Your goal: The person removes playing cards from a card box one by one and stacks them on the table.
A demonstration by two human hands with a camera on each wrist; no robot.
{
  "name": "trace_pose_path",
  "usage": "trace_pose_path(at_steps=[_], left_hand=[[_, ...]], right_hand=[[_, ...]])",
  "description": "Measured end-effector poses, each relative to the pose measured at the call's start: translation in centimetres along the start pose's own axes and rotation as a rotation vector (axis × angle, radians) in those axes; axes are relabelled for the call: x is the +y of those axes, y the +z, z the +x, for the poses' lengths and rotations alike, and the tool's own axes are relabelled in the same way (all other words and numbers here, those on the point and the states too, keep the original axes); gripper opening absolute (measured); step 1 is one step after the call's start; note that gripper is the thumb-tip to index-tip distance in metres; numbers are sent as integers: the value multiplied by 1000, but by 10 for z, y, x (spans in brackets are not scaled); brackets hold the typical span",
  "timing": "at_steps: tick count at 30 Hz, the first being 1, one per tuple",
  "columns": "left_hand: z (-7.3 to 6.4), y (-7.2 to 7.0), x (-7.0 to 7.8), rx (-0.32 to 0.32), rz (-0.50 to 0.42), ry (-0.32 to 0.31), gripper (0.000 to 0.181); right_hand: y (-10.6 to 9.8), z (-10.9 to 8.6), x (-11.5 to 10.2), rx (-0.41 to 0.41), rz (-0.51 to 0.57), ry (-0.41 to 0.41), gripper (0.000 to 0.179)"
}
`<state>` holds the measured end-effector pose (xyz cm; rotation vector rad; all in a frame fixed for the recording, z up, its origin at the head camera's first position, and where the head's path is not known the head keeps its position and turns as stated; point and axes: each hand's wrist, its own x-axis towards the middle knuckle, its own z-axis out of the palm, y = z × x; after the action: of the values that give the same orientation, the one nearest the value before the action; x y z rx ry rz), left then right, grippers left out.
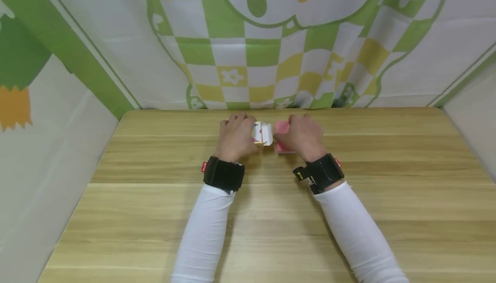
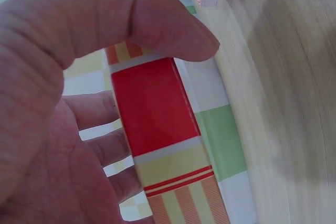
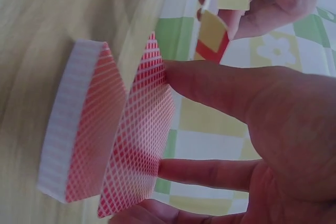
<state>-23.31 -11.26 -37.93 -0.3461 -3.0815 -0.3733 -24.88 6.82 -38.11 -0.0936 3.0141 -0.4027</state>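
Observation:
My left hand (image 1: 234,135) grips a playing card box (image 2: 155,108), thumb across its red and striped narrow side and fingers behind. The box's end flap (image 1: 267,134) stands open toward the right hand. A deck of playing cards (image 3: 86,124) with red lattice backs lies on the table. Over it, my right hand (image 1: 308,137) holds a playing card (image 3: 139,135) tilted up off the deck, thumb at one end and fingers toward the other. In the head view that hand covers part of the deck.
The wooden table (image 1: 271,214) spreads out under both arms. Behind its far edge hangs a green, yellow and white checked curtain (image 1: 228,52), close beyond the hands. Both wrists wear black straps (image 1: 224,174).

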Motion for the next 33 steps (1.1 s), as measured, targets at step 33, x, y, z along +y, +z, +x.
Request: trace_pose_path(at_steps=[33], left_hand=[[0,-2,1,-12,-27,-10,56]], right_hand=[[14,9,2,63,-76,5,60]])
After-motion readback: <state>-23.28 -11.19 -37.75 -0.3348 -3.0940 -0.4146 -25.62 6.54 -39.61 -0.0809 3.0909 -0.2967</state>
